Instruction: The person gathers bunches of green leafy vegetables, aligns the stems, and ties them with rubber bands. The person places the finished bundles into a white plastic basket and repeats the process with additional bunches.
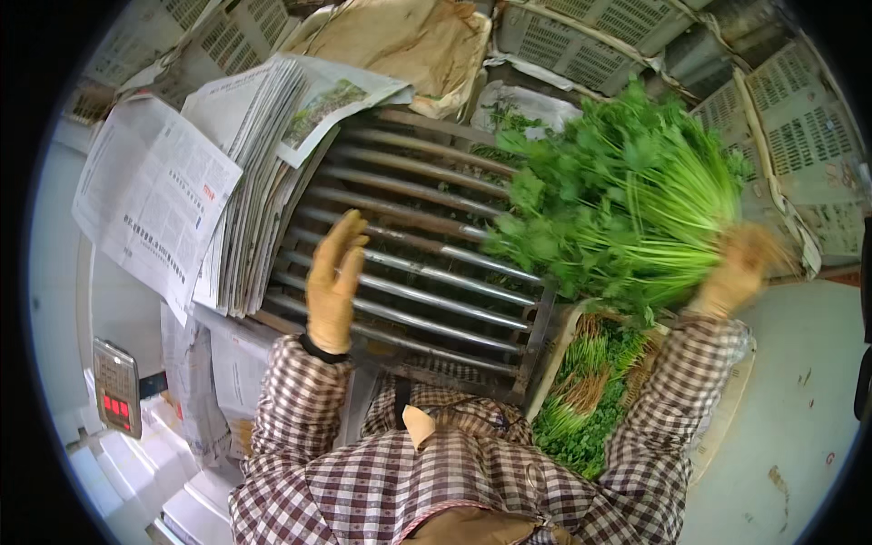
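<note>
A large bunch of leafy green stalks (633, 197), perhaps Chinese celery, lies on its side at the right of a metal slatted rack (535, 340). My right hand (736, 269) grips the bunch at its root end; motion blurs the hand and roots. The leaves point left, partly over the rack's right end. My left hand (334, 279) is raised above the rack's left part, fingers apart and holding nothing. Both hands appear gloved. Just left of it, folded newspapers (252, 204) lie stacked on the rack.
A crate (555, 364) of small rooted green bunches (579, 388) stands below my right forearm. Plastic crates (572, 48) line the back and right. Brown paper (395, 41) covers a basket behind the rack. A digital scale display (116, 395) is lit at the lower left.
</note>
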`<state>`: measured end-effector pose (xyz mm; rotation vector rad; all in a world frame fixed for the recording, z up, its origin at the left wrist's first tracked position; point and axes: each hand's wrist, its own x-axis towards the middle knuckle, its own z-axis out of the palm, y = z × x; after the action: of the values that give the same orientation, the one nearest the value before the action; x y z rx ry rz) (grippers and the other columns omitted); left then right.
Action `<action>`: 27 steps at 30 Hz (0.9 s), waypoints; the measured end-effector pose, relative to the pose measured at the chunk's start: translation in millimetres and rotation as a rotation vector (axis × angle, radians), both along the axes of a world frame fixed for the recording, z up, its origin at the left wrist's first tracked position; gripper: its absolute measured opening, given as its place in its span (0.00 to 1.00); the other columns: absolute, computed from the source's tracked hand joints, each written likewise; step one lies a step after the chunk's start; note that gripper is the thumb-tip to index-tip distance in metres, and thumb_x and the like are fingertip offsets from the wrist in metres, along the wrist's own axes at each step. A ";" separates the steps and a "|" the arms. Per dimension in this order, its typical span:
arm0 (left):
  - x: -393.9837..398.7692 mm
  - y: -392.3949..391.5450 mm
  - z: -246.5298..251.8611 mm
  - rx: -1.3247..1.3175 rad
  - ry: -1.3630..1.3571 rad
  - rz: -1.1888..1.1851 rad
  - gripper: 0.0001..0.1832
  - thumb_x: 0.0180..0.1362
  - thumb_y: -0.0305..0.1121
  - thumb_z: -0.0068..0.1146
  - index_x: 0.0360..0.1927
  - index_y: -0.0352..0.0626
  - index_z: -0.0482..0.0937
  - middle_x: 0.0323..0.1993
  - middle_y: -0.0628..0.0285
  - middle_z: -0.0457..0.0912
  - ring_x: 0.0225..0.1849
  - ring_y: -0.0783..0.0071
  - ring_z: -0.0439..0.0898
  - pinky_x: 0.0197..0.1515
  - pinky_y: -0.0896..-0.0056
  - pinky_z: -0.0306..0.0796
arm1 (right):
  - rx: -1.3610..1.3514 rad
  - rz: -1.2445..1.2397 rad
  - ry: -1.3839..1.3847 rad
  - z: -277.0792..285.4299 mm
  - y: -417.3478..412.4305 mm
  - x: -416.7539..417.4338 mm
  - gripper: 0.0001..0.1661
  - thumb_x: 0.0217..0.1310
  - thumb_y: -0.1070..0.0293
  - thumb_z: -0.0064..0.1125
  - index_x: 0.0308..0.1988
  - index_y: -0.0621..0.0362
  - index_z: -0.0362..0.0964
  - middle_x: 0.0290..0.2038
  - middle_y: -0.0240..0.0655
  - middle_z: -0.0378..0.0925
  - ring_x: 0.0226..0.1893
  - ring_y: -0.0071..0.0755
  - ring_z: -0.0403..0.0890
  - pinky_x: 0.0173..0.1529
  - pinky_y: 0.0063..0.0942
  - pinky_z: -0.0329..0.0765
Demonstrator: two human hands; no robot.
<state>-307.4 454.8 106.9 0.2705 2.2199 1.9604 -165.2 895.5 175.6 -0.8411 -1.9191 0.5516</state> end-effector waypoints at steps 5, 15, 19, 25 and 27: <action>20.4 90.8 24.3 0.019 0.263 -0.375 0.21 0.63 0.25 0.50 0.60 0.36 0.75 0.55 0.52 0.78 0.50 0.65 0.81 0.56 0.68 0.72 | -0.179 0.224 -0.249 -93.2 -26.1 -8.0 0.21 0.66 0.60 0.61 0.51 0.63 0.76 0.44 0.45 0.84 0.44 0.38 0.85 0.48 0.32 0.80; 24.1 164.7 -82.0 -0.311 0.384 -0.615 0.27 0.63 0.40 0.58 0.64 0.48 0.71 0.59 0.55 0.78 0.43 0.62 0.83 0.50 0.62 0.76 | -0.242 0.151 -0.158 -103.8 -45.5 -3.8 0.18 0.66 0.58 0.62 0.46 0.63 0.78 0.37 0.43 0.84 0.35 0.38 0.84 0.41 0.32 0.79; 33.8 141.8 -133.0 -0.568 0.247 -0.704 0.19 0.64 0.43 0.54 0.55 0.46 0.80 0.48 0.55 0.83 0.46 0.56 0.83 0.52 0.58 0.76 | -0.218 0.130 -0.192 -112.6 -41.5 0.7 0.19 0.65 0.60 0.63 0.48 0.65 0.77 0.37 0.43 0.84 0.35 0.35 0.84 0.42 0.31 0.79; -9.5 149.9 -76.6 -0.485 0.442 -0.379 0.13 0.61 0.35 0.58 0.49 0.46 0.82 0.39 0.55 0.83 0.41 0.55 0.82 0.44 0.58 0.77 | -0.260 0.184 -0.162 -109.9 -56.5 5.0 0.16 0.65 0.65 0.63 0.47 0.64 0.76 0.39 0.42 0.84 0.38 0.34 0.84 0.43 0.29 0.80; -14.9 185.5 -43.6 -0.432 0.528 -0.369 0.16 0.58 0.33 0.60 0.50 0.44 0.80 0.42 0.57 0.82 0.42 0.57 0.81 0.44 0.59 0.75 | -0.261 0.204 -0.228 -98.2 -63.6 4.4 0.16 0.65 0.65 0.63 0.47 0.63 0.77 0.39 0.41 0.83 0.37 0.36 0.84 0.43 0.29 0.80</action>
<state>-322.3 640.3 63.3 1.1423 2.5766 1.2792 -160.8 831.9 77.3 -0.9096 -2.1879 0.8758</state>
